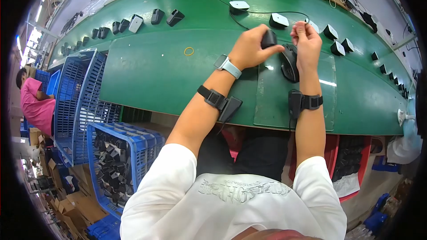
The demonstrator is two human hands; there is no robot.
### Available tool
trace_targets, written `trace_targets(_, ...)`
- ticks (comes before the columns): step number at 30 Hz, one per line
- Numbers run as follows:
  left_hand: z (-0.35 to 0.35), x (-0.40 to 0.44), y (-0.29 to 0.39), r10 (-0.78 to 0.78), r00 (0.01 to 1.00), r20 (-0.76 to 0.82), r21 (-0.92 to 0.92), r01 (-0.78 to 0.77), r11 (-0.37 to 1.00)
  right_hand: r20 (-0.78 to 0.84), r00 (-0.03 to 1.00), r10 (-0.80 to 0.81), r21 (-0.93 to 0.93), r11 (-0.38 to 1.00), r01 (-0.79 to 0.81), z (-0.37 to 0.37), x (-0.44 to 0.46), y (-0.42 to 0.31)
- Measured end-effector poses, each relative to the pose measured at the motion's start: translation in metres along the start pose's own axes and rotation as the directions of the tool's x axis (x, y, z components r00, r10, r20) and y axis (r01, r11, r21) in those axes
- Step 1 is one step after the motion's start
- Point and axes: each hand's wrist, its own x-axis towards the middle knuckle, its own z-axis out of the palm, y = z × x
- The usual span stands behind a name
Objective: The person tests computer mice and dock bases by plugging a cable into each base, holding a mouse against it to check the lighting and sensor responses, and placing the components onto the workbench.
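My left hand (251, 48) is wrapped round a small black block-like device (268, 39) above the bench, its thumb stretched toward the right. Beside it, my right hand (308, 43) is raised with thumb and fingertips pinched together at the end of a thin black cable (284, 12) that loops in from the back. A black computer mouse (290, 64) lies between the hands, close to the right palm and partly hidden by it. Just behind the hands stand black units with white tops, one white-topped unit (279, 20) nearest the fingers.
The green bench (178, 80) carries more black units (157, 16) in rows left and right. A yellow rubber band (189, 51) lies left of my hands. Blue crates (129, 135) stand at left, one full of black parts. A red bin (362, 169) sits below right. Another person (38, 102) is far left.
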Motion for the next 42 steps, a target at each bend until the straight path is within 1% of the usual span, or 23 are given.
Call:
trace_targets(2,-0.011,0.012,-0.019,-0.094,0.972,-0.217,0.226,0.144,0.964,-0.075,0.996,-0.047,0.023,0.999,0.049,-0.006,0.007,0.000)
trace_targets(4,-0.025,0.024,-0.059,-0.237,0.839,-0.490,0.328,0.430,0.841,-0.036,0.995,-0.091,0.009,0.996,0.091,-0.013,0.009,0.003)
trace_targets(6,-0.043,0.032,-0.109,-0.325,0.756,-0.568,0.425,0.608,0.671,-0.059,0.994,-0.088,0.013,0.996,0.089,-0.004,0.006,0.000)
trace_targets(8,-0.056,0.041,-0.112,-0.315,0.742,-0.592,0.584,0.664,0.466,-0.069,0.987,-0.148,0.047,0.987,0.151,0.001,0.003,-0.001)
trace_targets(9,-0.059,0.047,-0.113,-0.382,0.694,-0.610,0.559,0.719,0.414,-0.077,0.988,-0.130,0.072,0.988,0.136,0.001,0.003,-0.002)
trace_targets(10,-0.060,0.049,-0.113,-0.379,0.699,-0.606,0.567,0.714,0.412,-0.084,0.988,-0.129,0.079,0.988,0.136,0.000,0.002,-0.001)
trace_targets(13,-0.057,0.057,-0.111,0.013,0.884,-0.467,0.783,0.406,0.472,-0.055,0.995,-0.082,0.047,0.995,0.085,0.001,0.002,-0.004)
trace_targets(14,-0.052,0.063,-0.111,0.020,0.888,-0.460,0.786,0.396,0.475,-0.064,0.994,-0.088,0.050,0.995,0.091,0.001,0.002,-0.006)
trace_targets(16,-0.039,0.069,-0.111,-0.038,0.986,-0.161,0.792,0.152,0.591,0.031,0.999,-0.041,0.072,0.997,0.038,0.004,0.000,-0.006)
trace_targets(18,-0.033,0.068,-0.109,-0.029,0.995,-0.092,0.831,0.093,0.549,0.042,0.999,-0.033,0.059,0.998,0.030,0.005,-0.004,-0.006)
trace_targets(20,-0.029,0.073,-0.105,-0.006,0.981,-0.193,0.645,0.132,0.753,0.058,0.997,-0.053,0.072,0.996,0.049,0.005,-0.002,-0.005)
trace_targets(21,-0.026,0.070,-0.089,0.109,0.971,-0.214,0.598,0.042,0.801,0.064,0.996,-0.067,0.084,0.995,0.061,0.004,-0.002,-0.005)
trace_targets(22,-0.024,0.066,-0.071,0.110,0.973,-0.203,0.596,0.034,0.802,0.051,0.997,-0.066,0.085,0.994,0.061,0.003,-0.001,-0.004)
trace_targets(24,-0.022,0.054,-0.033,0.129,0.983,-0.133,0.364,-0.073,0.929,0.090,0.991,-0.094,0.086,0.993,0.086,0.004,0.000,0.000)
trace_targets(26,-0.012,0.040,-0.015,0.081,0.993,-0.086,0.310,-0.050,0.949,0.111,0.990,-0.091,0.106,0.991,0.079,0.005,-0.002,0.003)
trace_targets(27,-0.002,0.035,-0.015,0.054,0.991,-0.124,0.064,-0.046,0.997,0.152,0.987,-0.043,0.191,0.982,0.013,0.006,-0.003,0.004)
trace_targets(28,0.005,0.031,-0.011,0.021,0.987,-0.159,-0.185,-0.051,0.981,0.199,0.980,0.000,0.271,0.961,-0.055,0.008,-0.003,0.002)
trace_targets(29,0.009,0.022,-0.007,-0.111,0.987,-0.118,-0.319,0.068,0.945,0.231,0.973,0.020,0.316,0.944,-0.095,0.008,-0.005,-0.001)
trace_targets(32,0.023,0.007,0.001,-0.251,0.960,-0.125,-0.571,0.137,0.809,0.295,0.953,0.072,0.225,0.964,-0.143,0.007,-0.008,0.000)
trace_targets(36,0.014,0.008,-0.003,-0.235,0.963,-0.135,-0.427,0.158,0.890,0.323,0.944,0.065,0.267,0.951,-0.157,0.009,-0.010,-0.004)
trace_targets(38,0.017,0.006,-0.012,-0.219,0.961,-0.171,-0.508,0.105,0.855,0.353,0.933,0.077,0.251,0.952,-0.174,0.008,-0.010,-0.002)
trace_targets(39,0.015,0.005,-0.002,-0.269,0.956,-0.120,-0.635,0.134,0.761,0.379,0.921,0.089,0.235,0.953,-0.189,0.010,-0.010,-0.002)
trace_targets(42,0.013,0.004,0.001,-0.197,0.980,-0.023,-0.647,0.136,0.750,0.349,0.932,0.097,0.247,0.950,-0.191,0.012,-0.014,-0.003)
